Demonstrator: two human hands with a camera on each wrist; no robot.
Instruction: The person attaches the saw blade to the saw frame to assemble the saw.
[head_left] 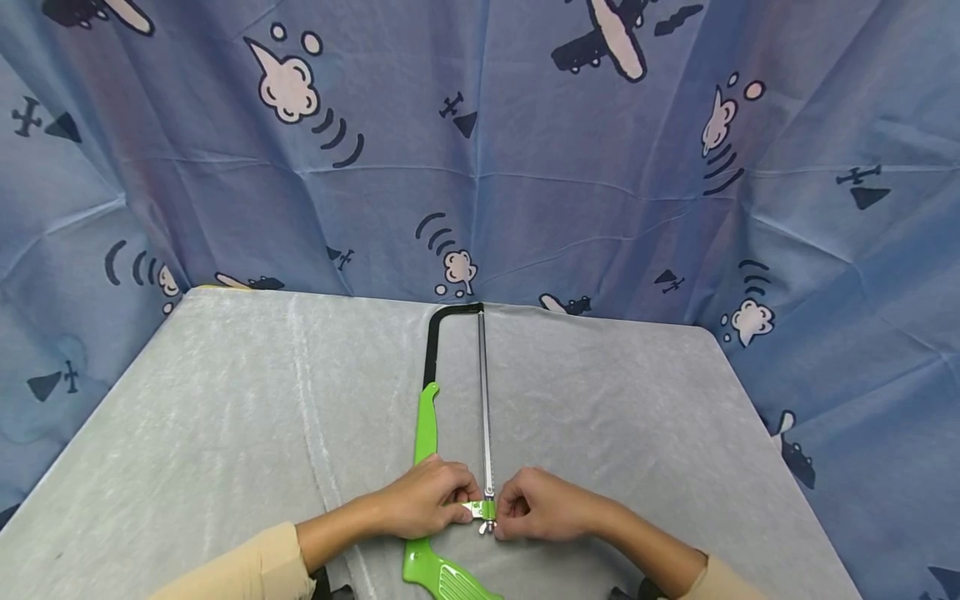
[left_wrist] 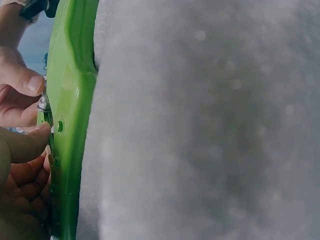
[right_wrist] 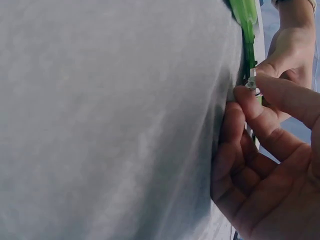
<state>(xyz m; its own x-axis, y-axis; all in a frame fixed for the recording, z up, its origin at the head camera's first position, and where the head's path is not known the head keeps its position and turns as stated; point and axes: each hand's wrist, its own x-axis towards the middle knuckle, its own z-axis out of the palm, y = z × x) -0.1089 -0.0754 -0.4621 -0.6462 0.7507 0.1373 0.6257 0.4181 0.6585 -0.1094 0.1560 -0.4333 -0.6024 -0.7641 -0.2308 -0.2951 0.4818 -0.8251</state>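
A hacksaw [head_left: 426,429] with a green handle and black front frame lies flat on the cloth-covered table, its silver blade [head_left: 484,400] on the right side. My left hand [head_left: 427,500] lies across the green frame, thumb and fingers gripping the hacksaw by the green blade holder [head_left: 477,508]. At the holder's near end is a small metal wing nut [head_left: 487,527]. My right hand [head_left: 546,506] pinches this wing nut between thumb and forefinger, as the right wrist view shows, with the other fingers curled below. In the left wrist view the green handle [left_wrist: 75,100] partly hides both hands' fingers.
A pale grey cloth [head_left: 225,417] covers the table. Behind it and at both sides hangs a blue curtain [head_left: 390,200] printed with planes and clouds. The saw's black front end reaches the table's far edge.
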